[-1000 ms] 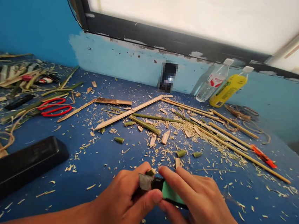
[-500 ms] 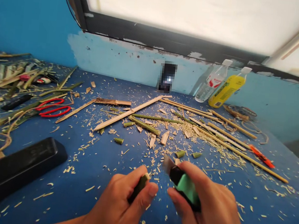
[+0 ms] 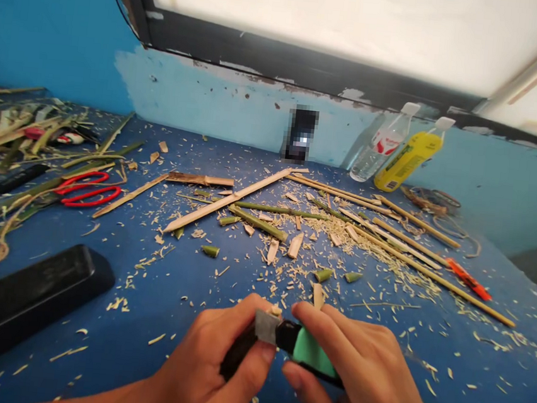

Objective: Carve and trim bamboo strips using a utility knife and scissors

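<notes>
Two hands (image 3: 206, 354) (image 3: 366, 369), green knife (image 3: 307, 350) (blade out), held bamboo (image 3: 237, 354)

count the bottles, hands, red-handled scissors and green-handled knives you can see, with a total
Bottles: 2, clear bottle and yellow bottle
Hands: 2, left hand and right hand
Red-handled scissors: 1
Green-handled knife: 1
Total: 6

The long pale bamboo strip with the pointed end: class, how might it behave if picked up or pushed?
The pale strip would probably feel stiff, since it lies straight. Its slim shape suggests it is light. Its flat-looking face makes sliding over the scattered shavings likelier than rolling.
</notes>
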A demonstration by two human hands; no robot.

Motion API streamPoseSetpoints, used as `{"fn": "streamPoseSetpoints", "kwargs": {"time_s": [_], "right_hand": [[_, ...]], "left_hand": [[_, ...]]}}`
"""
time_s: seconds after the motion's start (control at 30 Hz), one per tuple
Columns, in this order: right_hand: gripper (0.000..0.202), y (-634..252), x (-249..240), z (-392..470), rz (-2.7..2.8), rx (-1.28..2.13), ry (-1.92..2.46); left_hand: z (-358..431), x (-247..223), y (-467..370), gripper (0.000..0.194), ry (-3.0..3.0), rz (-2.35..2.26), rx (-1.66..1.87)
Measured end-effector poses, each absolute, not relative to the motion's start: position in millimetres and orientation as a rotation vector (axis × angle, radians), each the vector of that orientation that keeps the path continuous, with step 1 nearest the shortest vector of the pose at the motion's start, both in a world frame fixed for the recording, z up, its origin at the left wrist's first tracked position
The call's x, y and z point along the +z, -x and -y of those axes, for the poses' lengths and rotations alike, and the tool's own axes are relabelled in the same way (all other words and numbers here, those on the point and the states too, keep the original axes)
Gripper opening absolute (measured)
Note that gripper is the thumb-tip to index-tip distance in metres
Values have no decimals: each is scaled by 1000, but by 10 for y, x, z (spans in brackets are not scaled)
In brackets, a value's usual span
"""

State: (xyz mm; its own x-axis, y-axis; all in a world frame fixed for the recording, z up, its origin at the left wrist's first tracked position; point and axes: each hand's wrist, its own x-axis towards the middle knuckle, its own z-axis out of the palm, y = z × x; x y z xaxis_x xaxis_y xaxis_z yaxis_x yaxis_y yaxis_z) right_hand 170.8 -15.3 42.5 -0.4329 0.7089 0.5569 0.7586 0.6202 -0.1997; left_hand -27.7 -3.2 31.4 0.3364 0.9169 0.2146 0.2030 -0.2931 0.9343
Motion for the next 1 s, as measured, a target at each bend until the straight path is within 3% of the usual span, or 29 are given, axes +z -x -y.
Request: {"fn": "streamPoseSetpoints", "kwargs": {"time_s": [0.1,0.2,0.47,0.73,1.0], "right_hand": [[27,-1712,433,149,2241,-97,1156],[25,-1709,427,164,2219,-79,1171],[24,-1706,429,184,2238,-36,1162],[30,-1693,439,165,2248,-40,1142],[31,-1670,450,176,2231,-47,1149]], "left_hand": [[143,216,286,16,-1709,-1137,1173],[177,168,325,26,-1691,-1205,1214],[-31,356,281,13,-1644,-881,936],[-45,253,379,17,-1881,-765,848],[-77,215,374,4,-1848,-803,843]]}}
